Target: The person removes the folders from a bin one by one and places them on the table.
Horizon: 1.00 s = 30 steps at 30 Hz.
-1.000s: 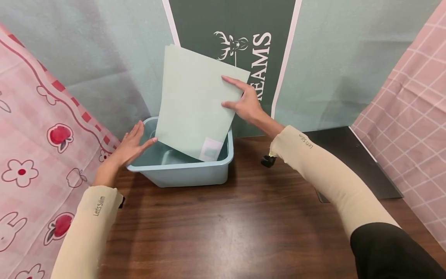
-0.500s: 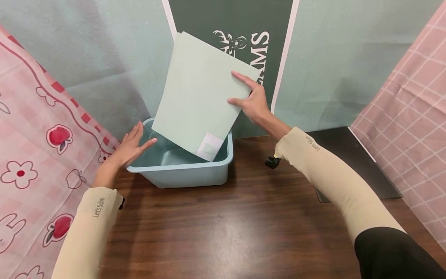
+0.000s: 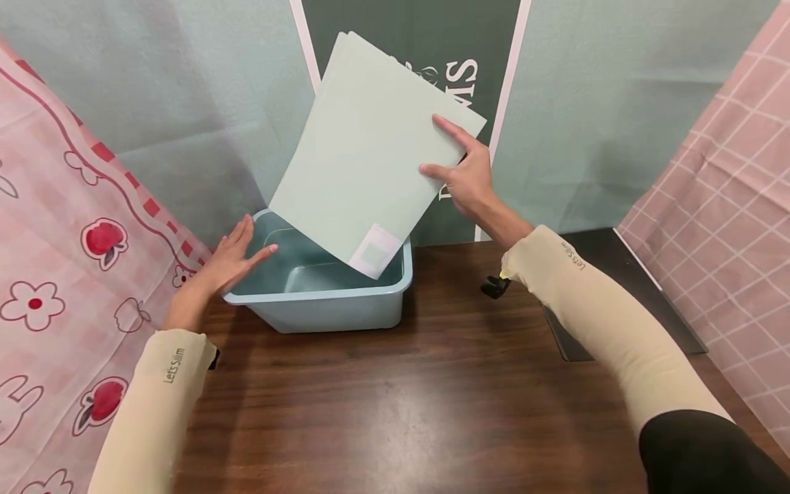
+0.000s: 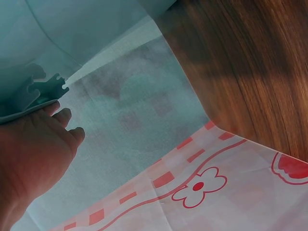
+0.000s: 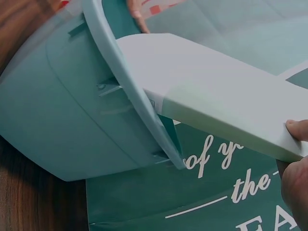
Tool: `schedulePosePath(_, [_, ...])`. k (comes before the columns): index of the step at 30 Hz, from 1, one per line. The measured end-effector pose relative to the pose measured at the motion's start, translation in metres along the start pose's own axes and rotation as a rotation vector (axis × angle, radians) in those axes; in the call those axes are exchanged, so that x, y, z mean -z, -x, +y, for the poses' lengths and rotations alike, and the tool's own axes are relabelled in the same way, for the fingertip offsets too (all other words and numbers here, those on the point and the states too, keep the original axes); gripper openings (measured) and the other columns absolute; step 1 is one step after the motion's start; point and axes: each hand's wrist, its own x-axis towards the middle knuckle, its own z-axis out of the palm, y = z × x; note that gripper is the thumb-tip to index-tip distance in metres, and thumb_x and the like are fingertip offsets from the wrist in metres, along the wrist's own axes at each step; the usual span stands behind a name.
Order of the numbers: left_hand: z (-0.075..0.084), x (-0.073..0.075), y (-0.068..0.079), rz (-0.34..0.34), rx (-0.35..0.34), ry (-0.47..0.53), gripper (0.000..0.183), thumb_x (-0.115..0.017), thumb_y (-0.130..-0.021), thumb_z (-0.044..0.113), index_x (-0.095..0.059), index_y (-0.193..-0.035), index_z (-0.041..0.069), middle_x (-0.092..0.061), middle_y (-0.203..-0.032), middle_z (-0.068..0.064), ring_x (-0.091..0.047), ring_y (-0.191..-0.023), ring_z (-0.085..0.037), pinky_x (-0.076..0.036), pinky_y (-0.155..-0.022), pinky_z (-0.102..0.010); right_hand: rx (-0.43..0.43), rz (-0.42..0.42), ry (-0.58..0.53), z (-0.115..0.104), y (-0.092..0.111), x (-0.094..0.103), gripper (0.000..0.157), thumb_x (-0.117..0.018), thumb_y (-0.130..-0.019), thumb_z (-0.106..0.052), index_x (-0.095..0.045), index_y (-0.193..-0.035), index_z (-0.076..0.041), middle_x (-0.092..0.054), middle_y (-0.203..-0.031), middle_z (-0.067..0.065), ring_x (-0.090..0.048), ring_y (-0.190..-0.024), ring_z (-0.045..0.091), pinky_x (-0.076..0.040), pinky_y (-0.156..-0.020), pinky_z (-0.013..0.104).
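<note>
My right hand pinches a pale green folder by its right edge, thumb and a straight forefinger lying on the near face. The folder slants above the light blue plastic bin, its lower edge over the opening. A whitish label sits at its bottom corner. In the right wrist view the folder's narrow pale green edge shows beside the rim. My left hand rests at the bin's left rim, fingers straight and thumb reaching over the opening. The left wrist view shows its fingers against the rim's underside.
A flat black panel lies on the brown wooden table at the right. Pink patterned cloth borders the left side, and pink checked cloth the right. A grey-green printed cloth hangs behind the bin.
My right hand has moved up and to the right with the folder, which tilts further and rises partly out of the bin. The left hand and the bin have stayed put.
</note>
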Motion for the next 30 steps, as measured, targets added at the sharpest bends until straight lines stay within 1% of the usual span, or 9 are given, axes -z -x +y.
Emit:
schedulePosePath(7, [-0.001, -0.003, -0.002, 0.001, -0.007, 0.0, 0.098, -0.041, -0.109, 0.061, 0.015, -0.166, 0.003, 0.021, -0.175, -0.016, 0.014, -0.163, -0.038, 0.007, -0.128, -0.062, -0.022, 0.025, -0.095, -0.006, 0.001, 0.012, 0.085, -0.081, -0.073, 0.027, -0.066, -0.147, -0.012, -0.055, -0.153, 0.003, -0.054, -0.133, 0.024, -0.052, -0.107, 0.036])
schedulePosePath(15, [-0.001, -0.003, 0.001, 0.009, -0.005, 0.028, 0.101, -0.042, -0.108, 0.064, 0.014, -0.166, 0.005, 0.021, -0.175, -0.014, 0.014, -0.163, -0.037, 0.008, -0.128, -0.062, -0.076, 0.063, -0.15, -0.02, 0.003, 0.025, 0.088, -0.08, -0.072, 0.03, -0.067, -0.146, -0.015, -0.054, -0.154, 0.001, -0.054, -0.132, 0.023, -0.055, -0.098, 0.029])
schedulePosePath(22, [-0.003, -0.001, 0.004, 0.022, -0.006, 0.028, 0.099, -0.041, -0.108, 0.063, 0.015, -0.166, 0.005, 0.021, -0.175, -0.014, 0.013, -0.163, -0.038, 0.008, -0.128, -0.062, -0.09, 0.048, -0.237, -0.031, 0.003, 0.035, 0.087, -0.078, -0.074, 0.029, -0.064, -0.149, -0.013, -0.049, -0.153, 0.005, -0.05, -0.134, 0.025, -0.058, -0.094, 0.028])
schedulePosePath(28, [-0.002, -0.001, 0.005, 0.019, -0.001, 0.033, 0.1, -0.041, -0.108, 0.064, 0.015, -0.166, 0.006, 0.021, -0.175, -0.013, 0.014, -0.163, -0.036, 0.008, -0.128, -0.061, -0.113, 0.053, -0.364, -0.042, 0.003, 0.054, 0.088, -0.076, -0.074, 0.032, -0.063, -0.149, -0.012, -0.046, -0.153, 0.006, -0.047, -0.137, 0.026, -0.062, -0.088, 0.03])
schedulePosePath(30, [-0.002, -0.002, 0.005, 0.015, -0.004, 0.035, 0.1, -0.041, -0.108, 0.064, 0.015, -0.166, 0.005, 0.021, -0.175, -0.014, 0.014, -0.163, -0.036, 0.008, -0.128, -0.062, -0.115, 0.054, -0.386, -0.045, 0.003, 0.062, 0.087, -0.075, -0.076, 0.031, -0.062, -0.15, -0.012, -0.045, -0.154, 0.006, -0.045, -0.138, 0.026, -0.063, -0.088, 0.032])
